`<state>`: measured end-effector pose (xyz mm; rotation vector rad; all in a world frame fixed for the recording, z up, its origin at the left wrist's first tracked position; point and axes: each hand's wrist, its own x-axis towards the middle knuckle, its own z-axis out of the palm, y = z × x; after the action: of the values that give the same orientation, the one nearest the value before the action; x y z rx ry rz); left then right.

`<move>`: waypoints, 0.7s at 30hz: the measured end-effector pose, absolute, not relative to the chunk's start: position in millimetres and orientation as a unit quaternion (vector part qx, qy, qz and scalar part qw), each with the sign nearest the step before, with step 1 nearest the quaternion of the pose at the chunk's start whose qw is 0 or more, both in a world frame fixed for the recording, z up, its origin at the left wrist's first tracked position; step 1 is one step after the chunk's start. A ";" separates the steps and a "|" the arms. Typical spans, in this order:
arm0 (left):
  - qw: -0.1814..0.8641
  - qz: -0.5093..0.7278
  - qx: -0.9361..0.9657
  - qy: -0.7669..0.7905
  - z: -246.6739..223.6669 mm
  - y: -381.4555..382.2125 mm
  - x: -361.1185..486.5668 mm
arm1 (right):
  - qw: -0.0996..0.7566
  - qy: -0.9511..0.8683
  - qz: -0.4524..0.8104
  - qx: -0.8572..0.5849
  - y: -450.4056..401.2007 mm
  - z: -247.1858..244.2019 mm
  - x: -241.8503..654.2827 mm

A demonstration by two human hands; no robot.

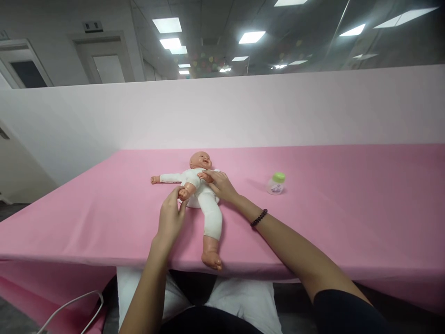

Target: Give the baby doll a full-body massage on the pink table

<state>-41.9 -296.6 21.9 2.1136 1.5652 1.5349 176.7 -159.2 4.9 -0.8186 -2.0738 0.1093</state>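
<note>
A baby doll lies on its back on a pink-covered table, with both hands on it.

The doll wears a white outfit, its head away from the person and one arm stretched out sideways. The left hand has its fingers curled around the doll's bent leg near the foot, while the other leg lies straight toward the table edge. The right hand rests on the doll's chest, fingers close together and touching the doll's other hand. A beaded bracelet circles the right wrist. Well beside the doll stands a small bottle with a green cap.
</note>
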 end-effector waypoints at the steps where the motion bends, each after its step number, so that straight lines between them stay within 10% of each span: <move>1: 0.049 0.507 0.691 0.513 23.5 -299.0 -42.1 | 0.445 -0.832 0.051 -0.327 -159.2 5.5 176.7; 14: 0.037 0.636 0.564 0.525 0.1 -386.6 -79.9 | 0.743 -0.513 0.323 -0.283 -117.4 15.7 212.5; 21: 0.007 0.584 0.577 0.572 -58.5 -415.5 -99.1 | 0.727 -0.190 0.488 -0.445 -96.6 -0.4 248.8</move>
<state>-99.1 -415.5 -58.5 1.8029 1.7876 1.8253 248.8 -96.6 -0.4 -0.9805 -0.4179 1.0748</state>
